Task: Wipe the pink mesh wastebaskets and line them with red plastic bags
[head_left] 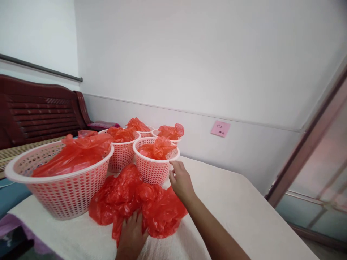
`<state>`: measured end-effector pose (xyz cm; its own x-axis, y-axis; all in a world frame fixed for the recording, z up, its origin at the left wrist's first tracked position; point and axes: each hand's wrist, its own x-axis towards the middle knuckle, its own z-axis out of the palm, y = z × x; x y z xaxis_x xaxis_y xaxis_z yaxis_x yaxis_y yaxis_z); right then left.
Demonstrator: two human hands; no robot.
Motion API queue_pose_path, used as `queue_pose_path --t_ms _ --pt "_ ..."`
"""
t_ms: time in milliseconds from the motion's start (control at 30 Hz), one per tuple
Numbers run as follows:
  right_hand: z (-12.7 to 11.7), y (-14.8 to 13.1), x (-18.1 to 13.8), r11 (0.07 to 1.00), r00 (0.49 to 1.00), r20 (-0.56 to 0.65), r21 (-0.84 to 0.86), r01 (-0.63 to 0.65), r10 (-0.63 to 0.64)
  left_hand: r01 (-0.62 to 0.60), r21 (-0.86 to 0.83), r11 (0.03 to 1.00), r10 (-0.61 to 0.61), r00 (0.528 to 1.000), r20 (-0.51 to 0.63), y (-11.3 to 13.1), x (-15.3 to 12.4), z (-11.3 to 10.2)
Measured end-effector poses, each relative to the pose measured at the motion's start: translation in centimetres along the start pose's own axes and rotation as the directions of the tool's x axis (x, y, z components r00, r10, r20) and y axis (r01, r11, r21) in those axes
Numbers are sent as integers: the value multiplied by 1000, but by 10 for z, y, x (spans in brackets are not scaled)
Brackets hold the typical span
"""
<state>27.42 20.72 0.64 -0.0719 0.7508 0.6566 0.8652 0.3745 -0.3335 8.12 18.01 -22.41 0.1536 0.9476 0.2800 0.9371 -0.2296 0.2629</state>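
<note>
My left hand (132, 231) lies on a heap of crumpled red plastic bags (162, 216) at the near side of the table, its fingers stretched out and resting on the plastic. My right hand (181, 180) is raised beside the near right pink basket (152, 168), with curved fingers and a gap between thumb and forefinger. Its fingertips are at the rim; whether they touch it I cannot tell. Inside that perforated basket sits a red plastic bag (157, 148) with a bunched top. The heap stands in front of the basket's lower part.
A larger pink basket (67, 187) with a red bag stands at the left table edge. Further pink baskets (121, 153) with red bags stand behind. The white-covered table (233, 202) reaches toward the wall, which bears a pink note (220, 129). A dark wooden headboard (40, 108) is at left.
</note>
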Motion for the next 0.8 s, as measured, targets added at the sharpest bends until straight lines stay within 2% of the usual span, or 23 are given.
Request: queue_pose_path --t_ms 67,167,300,433,533,600,700,800 --pt "12 5 22 997 998 54 -62 38 -34 7 1 1000 -7 1000 -7 0 -1 1" --pt "32 13 38 993 994 109 -110 42 -30 12 0 1000 -12 1000 -22 -1 -1 4" --pt "48 22 36 989 994 104 -144 -23 38 2 1 1000 -2 999 -33 -2 -1 9" --pt "44 27 29 988 994 55 -121 -92 99 13 11 1000 -12 998 -67 1 -2 10" --pt "26 36 31 981 986 -18 -101 -166 165 14 8 1000 -13 998 -69 3 -3 8" --pt "5 45 36 970 973 -77 -87 -225 218 24 10 1000 -24 997 -77 3 -3 7" --pt "-40 60 38 953 947 -154 -73 -295 282 12 12 1000 -11 998 -69 2 -3 6" --pt "-95 74 20 938 927 -218 -94 -332 306 -4 13 1000 5 999 -53 0 -3 3"
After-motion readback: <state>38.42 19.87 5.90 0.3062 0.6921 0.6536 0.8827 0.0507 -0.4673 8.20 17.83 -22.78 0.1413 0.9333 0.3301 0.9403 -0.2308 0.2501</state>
